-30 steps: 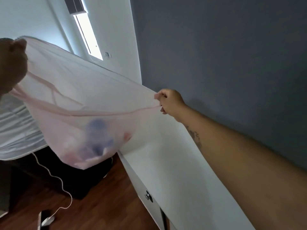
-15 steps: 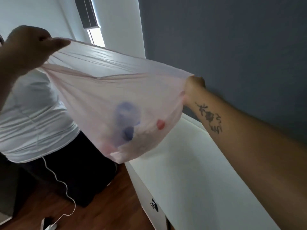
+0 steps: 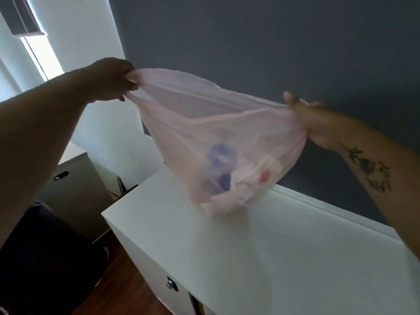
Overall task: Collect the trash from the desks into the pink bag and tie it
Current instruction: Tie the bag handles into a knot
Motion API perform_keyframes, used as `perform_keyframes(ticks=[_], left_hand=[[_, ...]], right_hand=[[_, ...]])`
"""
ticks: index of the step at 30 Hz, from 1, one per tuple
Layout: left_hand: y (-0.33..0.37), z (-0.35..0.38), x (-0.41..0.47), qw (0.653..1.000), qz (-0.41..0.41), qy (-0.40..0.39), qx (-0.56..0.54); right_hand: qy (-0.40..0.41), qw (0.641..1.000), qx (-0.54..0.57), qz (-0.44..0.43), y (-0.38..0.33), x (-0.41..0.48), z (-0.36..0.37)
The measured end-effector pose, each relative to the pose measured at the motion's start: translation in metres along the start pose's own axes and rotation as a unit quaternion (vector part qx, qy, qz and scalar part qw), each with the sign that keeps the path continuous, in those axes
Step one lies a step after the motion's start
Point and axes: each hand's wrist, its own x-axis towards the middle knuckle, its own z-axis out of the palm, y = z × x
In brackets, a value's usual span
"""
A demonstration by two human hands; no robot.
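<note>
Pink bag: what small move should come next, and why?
Probably bring the left hand and right hand together and cross the two gathered ends for a knot. Each grips one side of the mouth of the pink bag, which is stretched wide, and the trash sits at the bottom.

Both arms are stretched out in front and raised, with the hands well apart. The left hand (image 3: 112,80) is the higher one, back of the hand toward the camera, fingers bunched tight on one side of the pink bag (image 3: 204,137). The right hand (image 3: 305,119) sits lower, fingers curled round the opposite edge. The right forearm is turned so its tattooed side shows.
</note>
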Motion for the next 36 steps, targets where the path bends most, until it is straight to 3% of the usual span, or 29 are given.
perform_keyframes(ticks=[3,5,9,12,16,19,22,25,30,32,33,36], left_hand=[[0.025,0.021,0.036,0.996,0.017,0.012,-0.081],[0.045,0.032,0.052,0.984,-0.006,-0.029,-0.178],[0.085,0.055,0.069,0.901,-0.031,-0.173,-0.397],[0.115,0.073,0.075,0.827,-0.050,-0.226,-0.513],[0.156,0.104,0.069,0.738,-0.062,-0.252,-0.623],[0.178,0.131,0.072,0.698,-0.063,-0.236,-0.673],[0.192,0.154,0.078,0.668,-0.056,-0.242,-0.701],[0.205,0.144,0.042,0.669,-0.012,-0.276,-0.690],[0.201,0.161,0.027,0.695,0.020,-0.223,-0.683],[0.198,0.170,0.022,0.689,-0.004,-0.196,-0.698],[0.196,0.176,0.020,0.673,-0.016,-0.188,-0.715],[0.198,0.189,0.013,0.577,-0.114,-0.206,-0.782]], right_hand=[[0.011,0.995,-0.095,0.032,0.000,-0.038,-0.017],[0.050,0.995,-0.073,0.041,0.011,-0.054,-0.039],[0.196,0.979,-0.025,0.043,0.024,-0.074,-0.066],[0.282,0.959,0.033,0.021,0.030,-0.096,-0.070],[0.372,0.913,0.164,-0.012,0.030,-0.118,-0.058],[0.438,0.863,0.254,-0.012,0.028,-0.124,-0.049],[0.486,0.837,0.250,0.025,0.024,-0.120,-0.046],[0.465,0.844,0.263,0.044,0.022,-0.117,-0.049],[0.383,0.904,0.190,0.015,0.038,-0.115,-0.059],[0.392,0.897,0.203,-0.001,0.046,-0.109,-0.063],[0.396,0.884,0.247,-0.014,0.049,-0.105,-0.066],[0.376,0.816,0.439,0.007,0.054,-0.092,-0.074]])
